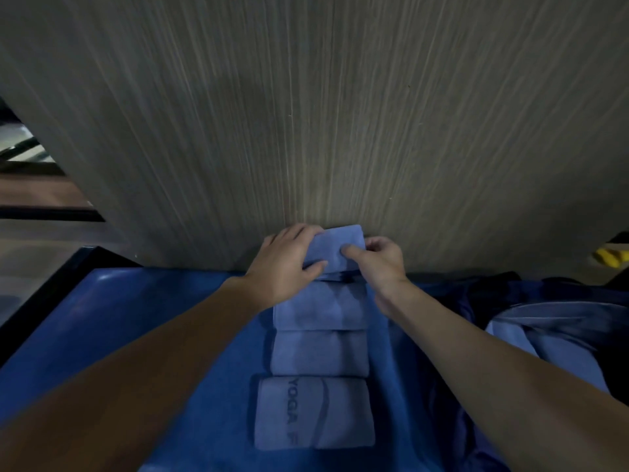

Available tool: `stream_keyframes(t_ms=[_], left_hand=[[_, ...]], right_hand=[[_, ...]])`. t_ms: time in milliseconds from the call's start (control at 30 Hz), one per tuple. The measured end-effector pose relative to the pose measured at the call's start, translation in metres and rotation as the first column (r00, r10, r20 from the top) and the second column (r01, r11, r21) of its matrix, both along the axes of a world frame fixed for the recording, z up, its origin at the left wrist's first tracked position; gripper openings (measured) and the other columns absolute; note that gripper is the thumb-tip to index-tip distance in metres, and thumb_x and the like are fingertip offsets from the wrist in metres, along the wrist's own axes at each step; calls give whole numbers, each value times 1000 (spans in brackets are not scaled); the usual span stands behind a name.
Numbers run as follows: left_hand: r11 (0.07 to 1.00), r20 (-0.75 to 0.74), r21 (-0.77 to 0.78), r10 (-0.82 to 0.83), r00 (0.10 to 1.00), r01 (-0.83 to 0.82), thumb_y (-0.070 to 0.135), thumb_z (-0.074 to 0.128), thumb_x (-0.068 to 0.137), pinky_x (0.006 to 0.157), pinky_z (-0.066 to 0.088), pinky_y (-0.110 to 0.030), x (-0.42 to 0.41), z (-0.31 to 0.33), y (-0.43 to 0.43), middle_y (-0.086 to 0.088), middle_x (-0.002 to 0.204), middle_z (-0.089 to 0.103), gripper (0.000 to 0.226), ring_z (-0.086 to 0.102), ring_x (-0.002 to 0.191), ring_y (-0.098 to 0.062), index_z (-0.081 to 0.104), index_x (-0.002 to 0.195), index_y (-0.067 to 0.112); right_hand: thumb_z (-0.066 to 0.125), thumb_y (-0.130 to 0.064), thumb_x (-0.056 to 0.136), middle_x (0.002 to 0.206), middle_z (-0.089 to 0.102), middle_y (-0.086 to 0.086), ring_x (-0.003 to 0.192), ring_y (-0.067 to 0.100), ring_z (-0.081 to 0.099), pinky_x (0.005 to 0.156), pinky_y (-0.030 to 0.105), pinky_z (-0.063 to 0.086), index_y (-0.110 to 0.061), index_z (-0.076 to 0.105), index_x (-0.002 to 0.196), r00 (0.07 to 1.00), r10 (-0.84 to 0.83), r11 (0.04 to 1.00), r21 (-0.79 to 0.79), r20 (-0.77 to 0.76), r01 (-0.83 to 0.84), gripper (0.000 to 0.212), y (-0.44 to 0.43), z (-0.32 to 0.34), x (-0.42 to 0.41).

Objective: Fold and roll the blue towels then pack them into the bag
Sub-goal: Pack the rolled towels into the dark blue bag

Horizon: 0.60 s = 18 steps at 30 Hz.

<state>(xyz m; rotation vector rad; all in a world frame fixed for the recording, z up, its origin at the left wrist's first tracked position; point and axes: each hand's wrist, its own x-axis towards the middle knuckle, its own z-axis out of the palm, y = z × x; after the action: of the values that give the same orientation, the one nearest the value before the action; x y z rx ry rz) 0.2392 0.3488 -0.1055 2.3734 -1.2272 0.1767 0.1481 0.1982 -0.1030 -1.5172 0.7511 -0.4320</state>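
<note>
Both my hands hold a rolled blue towel (340, 245) at the far end of a row, close to the wall. My left hand (287, 264) grips its left side and my right hand (379, 262) pinches its right side. Three rolled blue towels lie in a line toward me on the blue surface (136, 335): one (320, 310) just under the held roll, one (320, 352) in the middle, and the nearest (315, 413) printed with "YOGA". Loose blue towels (544, 335) lie on the right inside a dark blue bag (476, 294).
A grey wood-grain wall (306, 114) rises directly behind the towels. The blue surface has a black edge (41, 294) on the left. A yellow object (611, 257) shows at the far right.
</note>
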Motion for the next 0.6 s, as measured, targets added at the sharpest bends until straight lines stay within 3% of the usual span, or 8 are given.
stream_keyframes(t_ms=[100,200,233,300,333,400,500,600], left_hand=[[993,-59,115,14,998,-7,54,60,87,110,30,-42,0,13,-3,7,146,41,75,40,133,-15,31,147,22],[985,-145,157,89,985,-66,65,63,77,109,24,-43,1,31,-5,8,137,51,89,43,128,-16,28,148,26],[988,-189,131,110,976,-86,65,66,74,107,24,-42,1,37,-6,10,127,57,84,47,121,-13,36,144,29],[996,-216,56,86,972,-76,63,70,69,99,35,-40,-1,51,-7,14,100,64,55,56,97,-6,60,113,33],[999,-236,2,44,971,-45,59,72,67,92,42,-39,-5,58,-9,12,89,64,42,58,84,-5,64,96,30],[990,-320,-136,-73,944,31,41,77,72,74,49,-36,-12,71,-14,6,78,61,30,55,68,-8,62,84,18],[968,-433,-234,-191,881,95,32,76,74,66,45,-35,-25,84,-25,1,72,56,31,50,64,-10,52,87,17],[965,-557,-232,-237,796,125,46,79,61,84,55,-39,-49,91,-40,-5,91,70,63,66,82,-19,48,109,22]], right_hand=[[74,-13,74,82,63,3,74,15,59,66,31,51,-10,59,90,996,31,999,-17,88,-30,21,5,10,-7],[71,-4,76,84,63,4,76,17,59,63,30,51,-10,60,89,977,60,997,28,203,-67,18,5,18,-13],[70,-3,76,85,64,4,77,18,60,65,32,51,-12,60,87,971,69,997,29,230,-78,18,4,21,-16],[71,-5,75,89,65,3,81,18,61,71,36,52,-15,61,87,957,99,995,1,273,-103,19,1,27,-23],[72,-5,75,90,65,1,82,16,62,72,34,52,-17,61,86,950,116,993,-24,291,-114,19,-1,31,-27],[72,-5,77,89,64,-4,82,10,61,70,25,51,-18,60,86,936,143,990,-65,321,-129,20,-5,40,-37],[69,-2,81,88,65,-2,80,10,61,65,22,49,-16,59,89,915,115,993,-41,387,-108,19,-15,53,-54],[66,-1,85,89,65,4,83,15,61,66,26,49,-13,58,91,894,92,995,-14,438,-96,16,-29,66,-77]])
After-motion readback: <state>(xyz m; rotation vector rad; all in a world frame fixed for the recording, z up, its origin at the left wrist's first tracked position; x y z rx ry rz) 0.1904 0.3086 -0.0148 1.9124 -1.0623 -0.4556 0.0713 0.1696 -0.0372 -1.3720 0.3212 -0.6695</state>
